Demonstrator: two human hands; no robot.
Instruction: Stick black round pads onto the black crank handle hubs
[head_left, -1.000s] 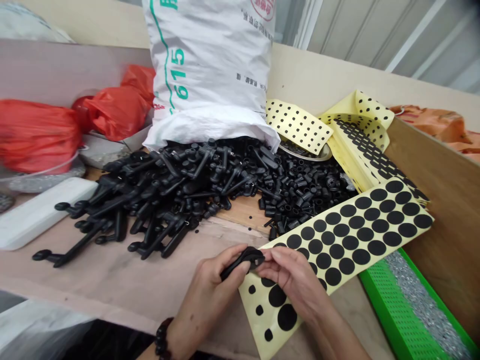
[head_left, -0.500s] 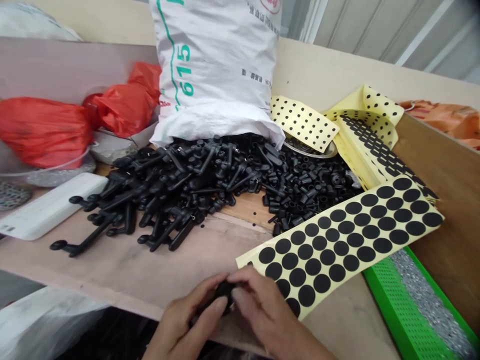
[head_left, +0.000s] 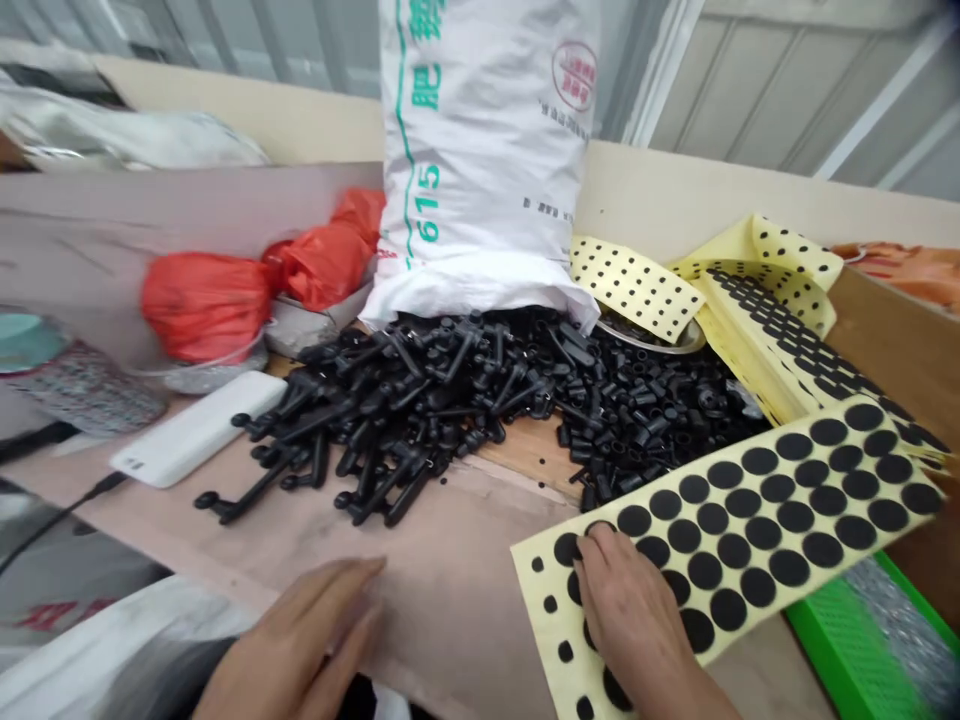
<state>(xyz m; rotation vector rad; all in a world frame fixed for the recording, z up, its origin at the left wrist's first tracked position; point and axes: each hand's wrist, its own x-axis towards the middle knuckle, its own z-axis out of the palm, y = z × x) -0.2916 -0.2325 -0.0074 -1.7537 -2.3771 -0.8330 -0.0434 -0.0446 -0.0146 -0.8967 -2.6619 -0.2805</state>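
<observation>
My right hand [head_left: 630,600] rests on a cream sheet [head_left: 750,578] of round black stickers, its fingertips pinched at a sticker near the sheet's left end. Small black dots line that end. My left hand [head_left: 307,635] is over the table's front edge at lower left, fingers bent and a little apart, with nothing visible in it. A heap of black plastic handles [head_left: 390,400] lies beyond my hands, and beside it small black cylindrical parts [head_left: 645,410]. The white woven sack [head_left: 487,150] stands behind, its open mouth over the heap.
On the left are a white flat box [head_left: 199,430] with a cable, red plastic bags [head_left: 206,305] and a patterned cup-like item [head_left: 82,385]. More yellow sticker sheets [head_left: 637,285] lie at the back right. A green tray [head_left: 847,640] of small shiny pieces sits at lower right.
My hands have parted. The right moved right onto the sticker sheet; the left moved left, and the dark piece formerly between them is out of sight. The view has shifted.
</observation>
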